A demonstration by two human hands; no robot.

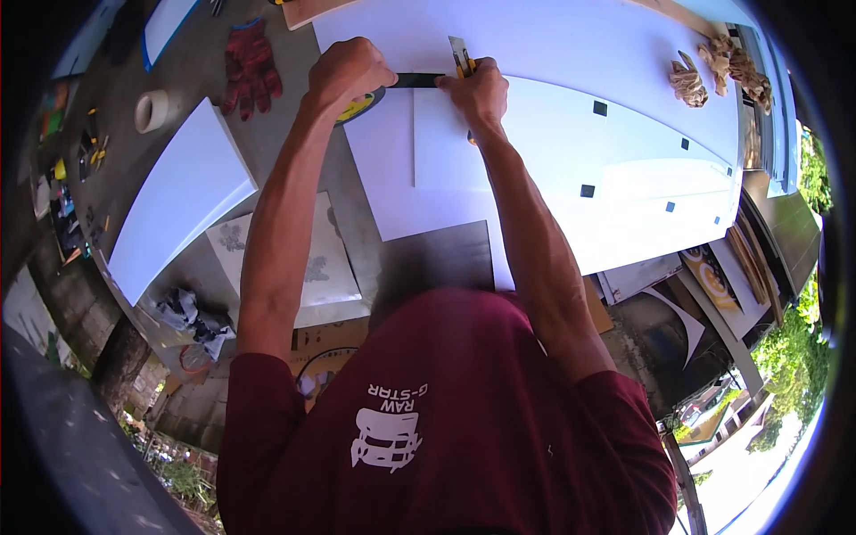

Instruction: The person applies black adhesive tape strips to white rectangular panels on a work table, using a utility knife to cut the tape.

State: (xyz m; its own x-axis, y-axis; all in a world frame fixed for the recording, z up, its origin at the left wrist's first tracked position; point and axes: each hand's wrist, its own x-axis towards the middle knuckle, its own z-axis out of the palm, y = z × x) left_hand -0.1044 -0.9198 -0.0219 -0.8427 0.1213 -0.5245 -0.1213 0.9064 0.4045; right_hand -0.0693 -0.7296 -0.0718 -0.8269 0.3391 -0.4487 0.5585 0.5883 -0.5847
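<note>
My left hand (352, 71) is closed around a roll of black tape (361, 108), whose inner side shows yellow. A short black strip (415, 80) stretches from the roll across to my right hand (479, 94). The fingers of that hand pinch the strip's end and also hold a utility knife (460, 55), its blade out and pointing away from me. Both hands are above a white panel (544, 111) that lies on a larger white sheet (383, 192). Several small black squares (600, 108) are stuck on the panel.
A red glove (252, 69) and a cream tape roll (151, 111) lie at the left. Nearby is a curved white piece (183, 196). Brown crumpled gloves or rags (687, 80) sit at the far right. A crumpled grey-black wad (194, 321) lies at the near left edge.
</note>
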